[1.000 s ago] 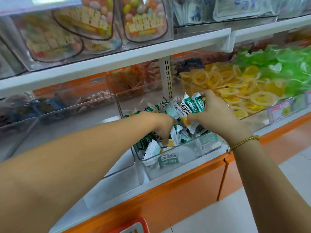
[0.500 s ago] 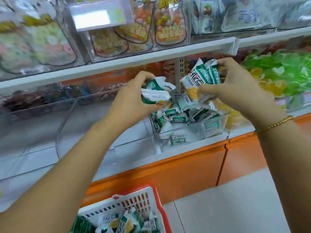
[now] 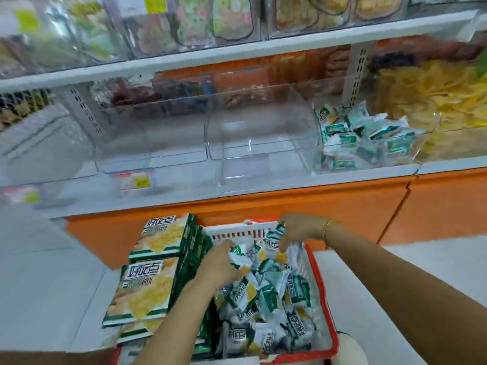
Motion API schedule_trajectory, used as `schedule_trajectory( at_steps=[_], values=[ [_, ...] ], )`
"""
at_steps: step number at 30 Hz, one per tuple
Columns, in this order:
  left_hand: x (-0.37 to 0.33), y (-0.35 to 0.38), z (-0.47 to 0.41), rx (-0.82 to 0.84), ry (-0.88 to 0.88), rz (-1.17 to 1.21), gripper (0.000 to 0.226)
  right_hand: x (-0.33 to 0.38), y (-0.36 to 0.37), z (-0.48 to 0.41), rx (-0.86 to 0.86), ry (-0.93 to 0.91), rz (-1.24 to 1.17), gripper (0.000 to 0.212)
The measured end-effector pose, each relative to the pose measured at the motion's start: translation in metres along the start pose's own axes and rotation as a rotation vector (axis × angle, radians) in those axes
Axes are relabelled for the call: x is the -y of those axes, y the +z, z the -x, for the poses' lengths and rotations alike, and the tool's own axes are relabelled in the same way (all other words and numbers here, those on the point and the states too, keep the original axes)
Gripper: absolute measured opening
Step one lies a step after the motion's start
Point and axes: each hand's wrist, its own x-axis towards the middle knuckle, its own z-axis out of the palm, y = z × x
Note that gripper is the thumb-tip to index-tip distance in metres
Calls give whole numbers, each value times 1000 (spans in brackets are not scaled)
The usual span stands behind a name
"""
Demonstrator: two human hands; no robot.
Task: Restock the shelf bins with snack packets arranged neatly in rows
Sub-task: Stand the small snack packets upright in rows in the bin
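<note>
Both hands dip into the red basket (image 3: pixel 322 291) on the floor. The left hand (image 3: pixel 218 264) curls around green-and-white snack packets (image 3: pixel 266 291) and the right hand (image 3: pixel 297 229) pinches more at the far rim, evidently gathering a load for the part-filled clear bin (image 3: pixel 400 160) on the shelf, far right.

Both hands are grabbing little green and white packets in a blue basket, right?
Not quite: the basket is red and white, not blue, as the head view shows. The rest holds: the left hand and right hand are both grabbing little green and white packets in it.
</note>
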Motion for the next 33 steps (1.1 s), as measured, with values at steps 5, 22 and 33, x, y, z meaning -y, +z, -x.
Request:
schedule_trajectory(
  at_steps=[5, 22, 33],
  values=[
    [16, 15, -4, 93, -36, -66, 70, -8, 43, -10, 87, 37, 38, 60],
    [-242, -139, -53, -386, 874, -66, 23, -123, -182, 66, -1026, 223, -210, 23],
    [-392, -60, -188, -49, 874, -378, 65, -190, -206, 32, -735, 420, 26, 61]
  ],
)
